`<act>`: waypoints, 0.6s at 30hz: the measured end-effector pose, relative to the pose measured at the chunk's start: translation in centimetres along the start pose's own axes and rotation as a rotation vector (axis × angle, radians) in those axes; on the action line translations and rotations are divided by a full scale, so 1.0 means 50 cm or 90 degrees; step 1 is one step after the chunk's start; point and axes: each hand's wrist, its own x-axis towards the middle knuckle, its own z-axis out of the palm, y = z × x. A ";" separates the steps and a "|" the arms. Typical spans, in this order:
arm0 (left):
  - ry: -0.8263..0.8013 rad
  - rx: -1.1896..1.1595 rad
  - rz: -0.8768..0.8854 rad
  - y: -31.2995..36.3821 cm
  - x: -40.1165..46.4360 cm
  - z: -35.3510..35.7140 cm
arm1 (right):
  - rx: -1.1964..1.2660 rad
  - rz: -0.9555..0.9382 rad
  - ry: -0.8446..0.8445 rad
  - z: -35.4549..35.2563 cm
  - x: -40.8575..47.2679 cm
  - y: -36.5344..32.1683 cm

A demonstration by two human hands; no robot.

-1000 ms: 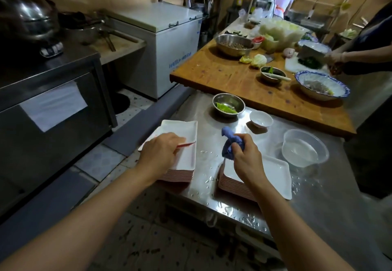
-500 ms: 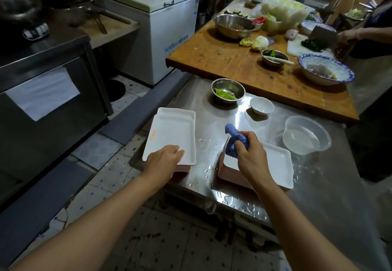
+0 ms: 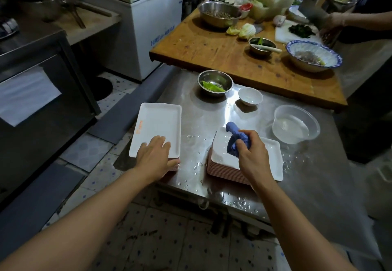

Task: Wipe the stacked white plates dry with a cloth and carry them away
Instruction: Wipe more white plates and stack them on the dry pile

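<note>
Head view, single camera. Two stacks of white rectangular plates stood on the wet steel table (image 3: 212,114), apart from each other with water droplets between them. Left stack (image 3: 158,126): top plate white with orange marking near its left edge, pink-rimmed plates showing beneath at the near end. Left hand (image 3: 154,157) lay palm-down on the near end of the top plate, fingers loosely spread, thumb at the stack's near edge; whether it gripped the stack could not be told. Right stack (image 3: 269,160): many plates, pink edges visible on the near side. Right hand (image 3: 250,154) was closed around a bunched blue cloth (image 3: 234,141), pressing it onto the top plate of that stack. Containers behind: a small steel bowl (image 3: 215,82) held green vegetable pieces; a small white bowl (image 3: 250,96) looked wet, contents not resolvable; a clear plastic tub (image 3: 296,126) held clear liquid. On the adjoining wooden table (image 3: 201,48): a large steel bowl (image 3: 219,14) with dark, blurred contents, and a blue-rimmed bowl (image 3: 314,55) with pale food. A second person's hand (image 3: 334,21) worked at the far right.
</note>
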 end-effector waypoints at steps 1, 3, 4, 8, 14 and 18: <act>0.032 0.004 0.004 0.016 0.005 -0.005 | 0.003 0.001 0.006 -0.006 0.001 0.004; 0.103 -0.052 0.031 0.060 0.017 -0.012 | 0.000 0.004 0.022 -0.021 0.005 0.013; 0.124 -0.104 0.041 0.084 0.023 -0.015 | -0.005 0.008 0.030 -0.028 0.007 0.017; 0.080 -0.263 0.017 0.170 0.055 -0.010 | -0.014 0.028 0.054 -0.056 0.013 0.035; -0.015 -0.508 -0.068 0.218 0.101 0.022 | -0.057 0.020 0.006 -0.036 0.023 0.064; -0.011 -0.558 -0.091 0.217 0.110 0.033 | -0.182 -0.042 -0.130 0.018 0.027 0.091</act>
